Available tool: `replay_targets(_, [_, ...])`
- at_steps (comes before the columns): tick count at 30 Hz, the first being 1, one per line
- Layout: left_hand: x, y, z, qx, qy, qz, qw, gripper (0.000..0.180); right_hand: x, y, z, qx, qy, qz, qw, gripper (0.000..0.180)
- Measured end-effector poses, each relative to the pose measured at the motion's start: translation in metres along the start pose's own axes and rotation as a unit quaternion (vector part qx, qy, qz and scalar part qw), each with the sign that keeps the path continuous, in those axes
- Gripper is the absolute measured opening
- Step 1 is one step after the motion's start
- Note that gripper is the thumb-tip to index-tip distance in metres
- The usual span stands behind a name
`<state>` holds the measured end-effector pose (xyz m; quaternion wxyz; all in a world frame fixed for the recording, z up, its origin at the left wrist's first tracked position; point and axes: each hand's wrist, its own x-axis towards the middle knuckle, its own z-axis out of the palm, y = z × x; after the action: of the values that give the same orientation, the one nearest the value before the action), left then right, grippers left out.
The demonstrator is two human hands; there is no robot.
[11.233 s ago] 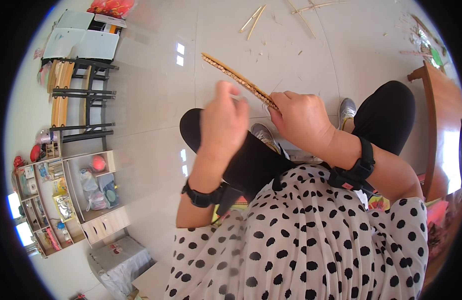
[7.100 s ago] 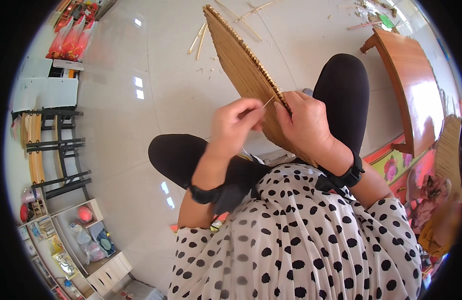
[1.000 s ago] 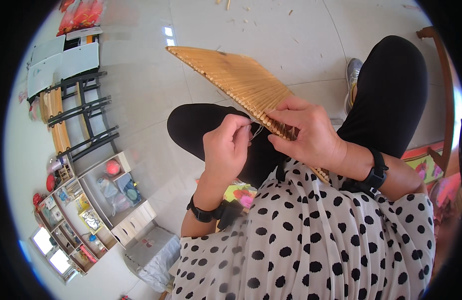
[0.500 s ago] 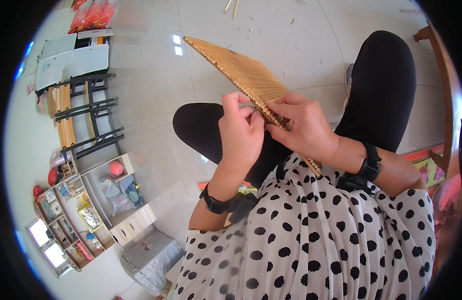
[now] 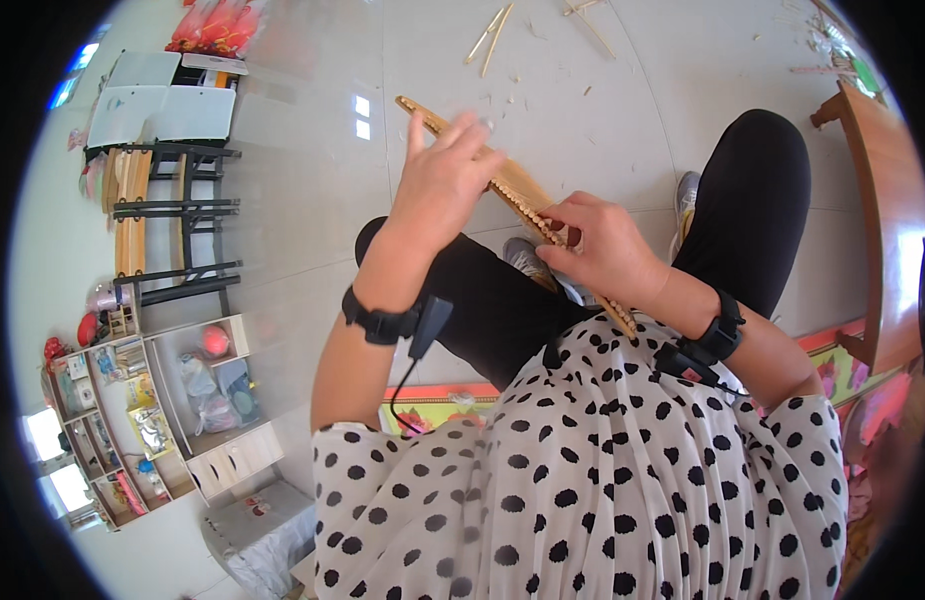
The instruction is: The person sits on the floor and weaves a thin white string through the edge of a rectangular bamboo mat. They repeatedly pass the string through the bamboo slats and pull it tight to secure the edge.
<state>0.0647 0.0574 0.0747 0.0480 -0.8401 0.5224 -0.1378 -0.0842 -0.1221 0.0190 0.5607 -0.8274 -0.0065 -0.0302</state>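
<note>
A flat, golden-brown mat of straw stalks [image 5: 523,188] is held on edge above my lap, slanting from far left to near right. Round cut stalk ends line its near-left edge, and its near corner rests by my shirt. My right hand [image 5: 610,248] pinches the mat's lower part between thumb and fingers. Over the mat's far half is my left hand [image 5: 438,186], fingers spread and slightly blurred. Whether its fingertips touch the mat is hard to tell. Both wrists wear black straps.
Several loose stalks [image 5: 493,42] and small scraps lie on the tiled floor ahead. A reddish-brown wooden bench [image 5: 887,190] stands at the right. Along the left are black metal frames [image 5: 187,210] and a shelf unit [image 5: 225,462] with bags and a red ball.
My left hand has left the mat's lower edge beside my right hand and moved up and away, its fingers opening. The mat is turned more edge-on. My right hand keeps its grip.
</note>
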Motion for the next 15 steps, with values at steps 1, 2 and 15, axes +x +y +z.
replay_targets(1, [0.0, -0.008, 0.006, -0.028, -0.014, 0.035, 0.999, 0.02, 0.0, 0.0, -0.002, -0.016, 0.011, -0.002, 1.0, 0.032])
replay_targets(2, [0.003, -0.013, 0.007, -0.02, -0.009, 0.045, 0.999, 0.016, 0.001, -0.001, -0.007, -0.033, 0.024, -0.003, 0.999, 0.031])
replay_targets(15, [0.022, 0.015, 0.01, 0.019, 0.193, -0.001, 0.981, 0.013, -0.003, -0.035, -0.052, 0.244, 0.185, 0.198, 0.931, 0.036])
